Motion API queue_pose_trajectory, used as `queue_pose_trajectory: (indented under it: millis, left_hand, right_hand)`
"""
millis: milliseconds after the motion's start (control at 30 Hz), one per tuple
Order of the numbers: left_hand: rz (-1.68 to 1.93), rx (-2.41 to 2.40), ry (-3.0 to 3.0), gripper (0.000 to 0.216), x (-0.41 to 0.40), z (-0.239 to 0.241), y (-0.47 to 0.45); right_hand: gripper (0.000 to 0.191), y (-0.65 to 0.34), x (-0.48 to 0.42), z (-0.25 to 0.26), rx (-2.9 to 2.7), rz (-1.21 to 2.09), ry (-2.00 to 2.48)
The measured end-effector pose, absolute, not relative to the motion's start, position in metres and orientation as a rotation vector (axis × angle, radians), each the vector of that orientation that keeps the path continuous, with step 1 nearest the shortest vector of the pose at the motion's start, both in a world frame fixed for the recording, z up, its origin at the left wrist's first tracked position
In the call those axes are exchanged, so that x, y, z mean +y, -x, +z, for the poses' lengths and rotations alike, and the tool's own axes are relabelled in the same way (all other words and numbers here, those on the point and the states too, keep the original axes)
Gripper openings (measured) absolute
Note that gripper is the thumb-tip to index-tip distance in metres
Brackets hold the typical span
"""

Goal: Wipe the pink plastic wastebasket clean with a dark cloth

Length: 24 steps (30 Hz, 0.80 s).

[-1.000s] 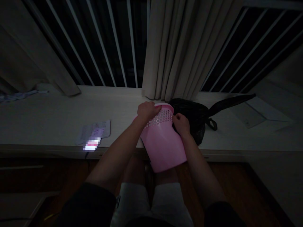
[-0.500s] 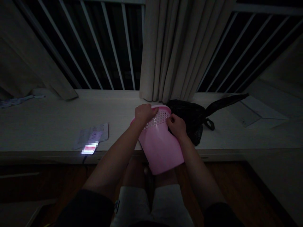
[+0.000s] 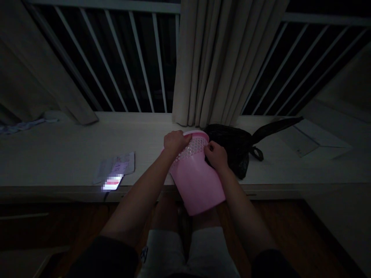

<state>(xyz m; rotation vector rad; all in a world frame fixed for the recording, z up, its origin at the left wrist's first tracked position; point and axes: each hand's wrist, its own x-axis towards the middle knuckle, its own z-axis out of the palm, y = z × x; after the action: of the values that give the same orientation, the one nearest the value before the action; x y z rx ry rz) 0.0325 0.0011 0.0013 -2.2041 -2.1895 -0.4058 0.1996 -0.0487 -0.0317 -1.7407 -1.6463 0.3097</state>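
A pink plastic wastebasket (image 3: pixel 199 183) lies tilted on its side over the sill's front edge, its base toward me and its honeycomb-holed rim end pointing away. My left hand (image 3: pixel 175 143) is closed on the rim at the upper left, with the thumb on the holed wall. At the right side of the rim, my right hand (image 3: pixel 216 154) is closed, its fingers curled and pinched against the basket's edge. Just beyond that hand sits a black plastic bag (image 3: pixel 232 143), tied and with a long end sticking out to the right. The basket's inside is hidden.
Papers (image 3: pixel 117 166) and a lit phone (image 3: pixel 113 182) with a cable lie on the white sill (image 3: pixel 66 154) to the left. A white box (image 3: pixel 315 135) stands at the right. Behind are a curtain (image 3: pixel 203 61) and window bars (image 3: pixel 139 58). The room is dim.
The view has shifted slightly. Both hands keep nearly the same place on the wastebasket, and nothing else has visibly moved.
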Motion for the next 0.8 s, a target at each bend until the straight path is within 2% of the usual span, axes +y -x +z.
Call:
queue_pose_trajectory:
  millis: [800]
  left_hand:
    - [-0.358, -2.181, 2.246, 0.067, 0.0076, 0.0042, -0.0395]
  right_hand:
    - [0.021, -0.2087, -0.0427, -0.0385, -1.564, 0.360, 1.842]
